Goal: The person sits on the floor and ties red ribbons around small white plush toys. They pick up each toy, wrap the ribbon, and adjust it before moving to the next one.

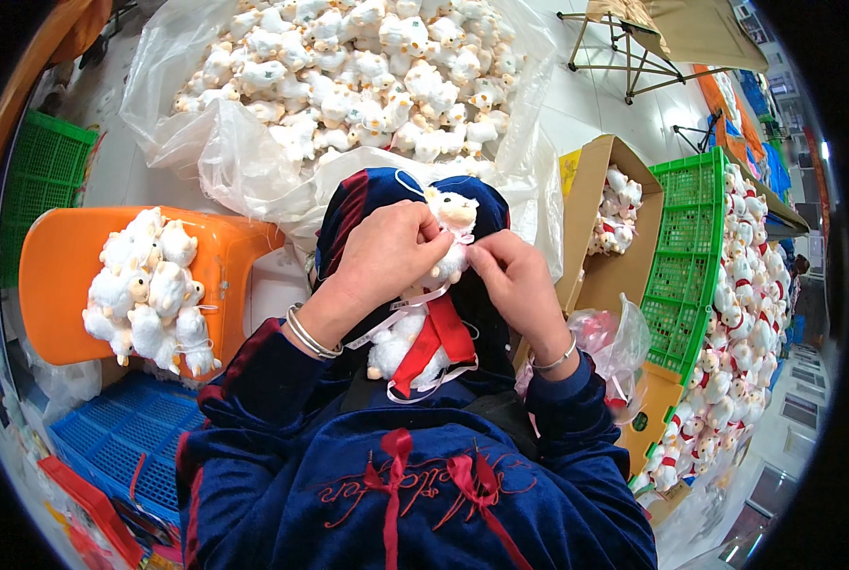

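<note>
You have a small white plush (458, 207) up in front of you, its head pointing away from you and its fluffy body toward you. Its face is cream with dark features, and a white cord loops by the head. A thin pink ribbon (461, 237) sits at its neck, perhaps untied; it is partly covered.

Bright, even light filled the room, the clear plastic bag (217, 157) caught soft glare, and fisheye distortion curved the edges toward 4 black corners
</note>
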Motion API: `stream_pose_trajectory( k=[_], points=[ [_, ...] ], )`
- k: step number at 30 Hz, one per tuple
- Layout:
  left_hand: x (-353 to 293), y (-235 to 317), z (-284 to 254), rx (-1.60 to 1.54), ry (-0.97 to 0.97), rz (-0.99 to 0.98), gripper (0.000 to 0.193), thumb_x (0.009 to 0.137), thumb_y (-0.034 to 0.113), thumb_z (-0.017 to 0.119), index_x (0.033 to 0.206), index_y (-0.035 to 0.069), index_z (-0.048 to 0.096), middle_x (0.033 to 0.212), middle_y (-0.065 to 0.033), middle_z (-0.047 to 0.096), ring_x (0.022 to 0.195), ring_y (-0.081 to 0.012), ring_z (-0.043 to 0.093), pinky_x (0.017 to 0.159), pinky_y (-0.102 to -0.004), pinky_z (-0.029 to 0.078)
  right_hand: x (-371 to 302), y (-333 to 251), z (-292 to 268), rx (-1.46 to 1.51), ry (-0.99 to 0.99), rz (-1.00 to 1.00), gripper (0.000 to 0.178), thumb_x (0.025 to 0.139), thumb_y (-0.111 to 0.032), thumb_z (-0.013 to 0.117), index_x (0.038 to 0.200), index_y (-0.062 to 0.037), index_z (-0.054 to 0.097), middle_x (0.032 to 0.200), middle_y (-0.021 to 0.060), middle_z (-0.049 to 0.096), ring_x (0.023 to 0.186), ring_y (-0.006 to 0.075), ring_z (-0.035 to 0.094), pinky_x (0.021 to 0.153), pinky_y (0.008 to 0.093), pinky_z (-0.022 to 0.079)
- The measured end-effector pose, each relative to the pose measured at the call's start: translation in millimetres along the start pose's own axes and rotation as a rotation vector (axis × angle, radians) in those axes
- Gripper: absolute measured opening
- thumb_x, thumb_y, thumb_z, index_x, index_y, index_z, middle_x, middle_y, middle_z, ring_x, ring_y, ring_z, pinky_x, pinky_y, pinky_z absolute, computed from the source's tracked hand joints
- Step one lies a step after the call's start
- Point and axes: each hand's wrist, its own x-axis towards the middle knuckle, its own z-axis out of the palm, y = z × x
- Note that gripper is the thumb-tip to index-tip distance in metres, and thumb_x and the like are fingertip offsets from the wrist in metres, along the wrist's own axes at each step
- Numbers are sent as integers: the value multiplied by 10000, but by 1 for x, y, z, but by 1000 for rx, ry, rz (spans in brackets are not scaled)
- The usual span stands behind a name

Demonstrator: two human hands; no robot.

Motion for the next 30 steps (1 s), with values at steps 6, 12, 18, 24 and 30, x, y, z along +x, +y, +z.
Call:
stream_pose_trajectory(
  k=[6, 12, 18, 24, 30],
  points=[
    [0, 5, -8, 13, -92, -67, 292, 880, 293, 771, 850, 12, 699, 756, -105, 710, 680, -211, 682, 635, -330, 528, 11, 0, 8, 112, 24, 159, 201, 900, -120, 735, 1010, 36, 671, 898, 150, 742, 807, 211, 721, 709, 324, 553],
    [3, 4, -12, 145, -67, -6, 288, 872, 282, 781, 895, 9, 694, 785, -128, 723, 708, -259, 704, 649, -349, 538, 15, -18, 18, 129, 15, 266, 126, 930, -87, 674, 967, 30, 647, 844, 140, 725, 724, 202, 722, 656, 325, 559],
    [0, -10, -1, -34, -12, 42, 247, 895, 234, 753, 881, 4, 663, 758, -115, 681, 669, -230, 649, 626, -350, 513, 19, -19, 30, 283, 86, 330, 130, 975, -102, 621, 936, 21, 622, 743, 120, 679, 565, 168, 675, 550, 320, 528],
    [-4, -26, 11, -258, 45, 122, 206, 952, 179, 670, 907, -11, 604, 756, -112, 622, 669, -172, 578, 630, -342, 479, 22, -13, 38, 169, 145, 250, 173, 1002, -135, 605, 936, 24, 622, 730, 132, 670, 603, 179, 675, 567, 330, 517],
    [-6, -36, 14, -385, 14, 42, 196, 981, 174, 616, 938, -14, 577, 810, -115, 618, 742, -172, 589, 679, -342, 482, 20, 3, 53, 202, 236, 235, 196, 1016, -149, 606, 924, 22, 631, 737, 96, 660, 657, 157, 638, 599, 323, 501]
  ],
)
